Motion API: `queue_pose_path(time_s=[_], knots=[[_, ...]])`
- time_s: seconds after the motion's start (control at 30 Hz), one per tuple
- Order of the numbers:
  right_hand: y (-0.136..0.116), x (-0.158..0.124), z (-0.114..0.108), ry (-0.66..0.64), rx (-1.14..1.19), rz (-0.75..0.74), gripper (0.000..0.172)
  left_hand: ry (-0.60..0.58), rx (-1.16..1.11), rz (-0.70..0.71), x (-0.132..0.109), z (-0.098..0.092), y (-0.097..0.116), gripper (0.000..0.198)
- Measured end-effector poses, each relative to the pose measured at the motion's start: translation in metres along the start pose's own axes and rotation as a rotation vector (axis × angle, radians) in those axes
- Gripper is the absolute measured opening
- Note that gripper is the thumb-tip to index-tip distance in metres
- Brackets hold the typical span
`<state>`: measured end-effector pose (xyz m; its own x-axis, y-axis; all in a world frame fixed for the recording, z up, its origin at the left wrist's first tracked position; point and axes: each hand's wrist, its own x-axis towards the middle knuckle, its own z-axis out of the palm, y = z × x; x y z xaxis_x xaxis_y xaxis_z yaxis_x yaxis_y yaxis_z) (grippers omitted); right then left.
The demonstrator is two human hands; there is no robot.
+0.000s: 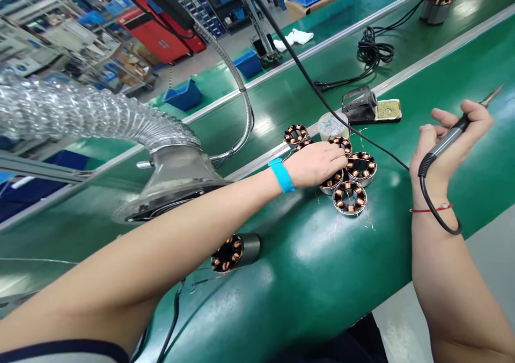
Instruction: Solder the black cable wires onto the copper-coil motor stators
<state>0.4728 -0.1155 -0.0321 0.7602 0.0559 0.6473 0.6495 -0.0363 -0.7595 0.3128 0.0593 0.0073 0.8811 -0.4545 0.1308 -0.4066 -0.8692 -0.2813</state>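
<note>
Right hand (453, 154): wrapped around a soldering iron (444, 141), lifted above the green bench (289, 282), metal tip pointing up and outward.
Left hand (316, 164): palm down over a cluster of cores; its fingertips are hidden, so I cannot tell whether it grasps one.
Copper-wound cores (360, 177): grouped on the bench around the left hand, thin wires trailing from the nearest.
Lone core (238, 253): on its side, near the left forearm.
Iron stand (359, 105): beyond the cluster, yellow sponge (388, 109) beside it.
</note>
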Motion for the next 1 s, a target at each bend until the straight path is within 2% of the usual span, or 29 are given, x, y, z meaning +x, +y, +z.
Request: queue_pose_path(time_s=[0.23, 0.33, 0.43, 0.6, 0.77, 0.9, 1.0], knots=[[0.004, -0.002, 0.000, -0.012, -0.026, 0.009, 0.049, 0.025, 0.013, 0.142, -0.010, -0.005, 0.003, 0.036], [0.002, -0.001, -0.001, -0.025, -0.029, 0.040, 0.046, -0.015, 0.001, 0.181, -0.018, -0.010, 0.002, 0.037], [0.000, -0.001, -0.002, -0.038, -0.027, 0.058, 0.045, -0.074, -0.042, 0.161, -0.024, -0.013, 0.000, 0.037], [0.001, -0.002, -0.002, -0.045, -0.030, 0.068, 0.046, -0.312, -0.107, 0.056, -0.012, -0.028, -0.002, 0.026], [0.003, -0.004, -0.001, -0.042, -0.042, 0.069, 0.044, -0.570, -0.081, 0.078, 0.019, -0.052, 0.004, 0.019], [0.003, -0.004, -0.002, -0.045, -0.032, 0.065, 0.045, -0.707, -0.071, 0.084, 0.036, -0.066, 0.016, 0.022], [0.001, -0.004, -0.002, -0.049, -0.026, 0.091, 0.045, -0.805, -0.108, 0.024, 0.035, -0.071, 0.018, 0.023]])
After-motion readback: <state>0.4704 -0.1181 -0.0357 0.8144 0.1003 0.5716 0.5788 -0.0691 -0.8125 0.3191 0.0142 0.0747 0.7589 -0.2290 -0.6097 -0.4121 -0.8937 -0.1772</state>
